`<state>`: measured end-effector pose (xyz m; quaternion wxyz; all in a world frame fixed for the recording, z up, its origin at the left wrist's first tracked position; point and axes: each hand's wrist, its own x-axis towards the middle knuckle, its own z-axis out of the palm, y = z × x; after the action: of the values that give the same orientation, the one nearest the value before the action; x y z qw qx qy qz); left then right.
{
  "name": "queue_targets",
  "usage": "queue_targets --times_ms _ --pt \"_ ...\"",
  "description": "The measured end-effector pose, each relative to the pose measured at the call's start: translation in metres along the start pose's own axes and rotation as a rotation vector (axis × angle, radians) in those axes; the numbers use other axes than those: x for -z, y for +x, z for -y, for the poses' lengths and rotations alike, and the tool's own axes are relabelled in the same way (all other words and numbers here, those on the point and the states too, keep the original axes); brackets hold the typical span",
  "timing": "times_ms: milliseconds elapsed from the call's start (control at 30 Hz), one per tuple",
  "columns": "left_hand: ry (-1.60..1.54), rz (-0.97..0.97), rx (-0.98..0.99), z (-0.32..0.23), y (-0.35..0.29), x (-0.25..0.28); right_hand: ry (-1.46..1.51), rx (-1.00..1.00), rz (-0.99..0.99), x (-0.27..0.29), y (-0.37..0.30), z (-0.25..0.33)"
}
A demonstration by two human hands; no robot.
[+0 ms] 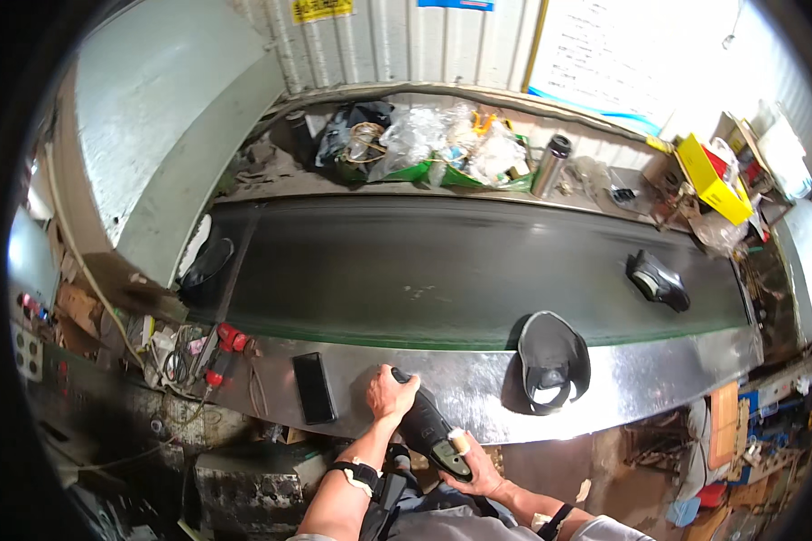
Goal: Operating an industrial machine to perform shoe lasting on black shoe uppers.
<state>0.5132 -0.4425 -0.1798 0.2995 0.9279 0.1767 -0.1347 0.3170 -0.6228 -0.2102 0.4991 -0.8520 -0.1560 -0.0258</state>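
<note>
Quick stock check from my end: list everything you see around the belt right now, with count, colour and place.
Shoe in hand: one, black, held over the near steel ledge by both hands.
Shoe on belt: one, black with a pale insole, right part of the belt.
Conveyor belt: one, dark, running left to right across the middle.
Steel ledge: one, silver, along the belt's near edge.
Cap: one, dark grey, on the ledge at the belt's edge.
Phone: one, black, flat on the ledge, left of the hands.
Flask: one, metal, on the far shelf.
Plastic bags: a heap, clear, far shelf.
Yellow box: one, far right.
Left hand: grip on the shoe's upper end.
Right hand: grip on the shoe's lower end.
</note>
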Motion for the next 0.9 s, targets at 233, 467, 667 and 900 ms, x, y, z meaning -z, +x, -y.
queue_targets --times_ms 233,467,667,900 --pt "-0.281 -0.1 0.019 0.038 -0.006 0.023 0.373 -0.16 0.144 0.022 0.013 0.023" --pt "-0.509 -0.282 -0.043 0.075 -0.083 0.106 0.916 -1.072 0.484 -0.008 0.099 0.066" --pt "-0.599 -0.633 0.084 0.16 -0.179 0.218 0.784 -0.509 0.485 -0.071 0.099 0.203" --pt "-0.704 -1.208 0.385 0.336 -0.328 0.326 0.764 -0.221 0.808 -0.237 0.043 0.338"
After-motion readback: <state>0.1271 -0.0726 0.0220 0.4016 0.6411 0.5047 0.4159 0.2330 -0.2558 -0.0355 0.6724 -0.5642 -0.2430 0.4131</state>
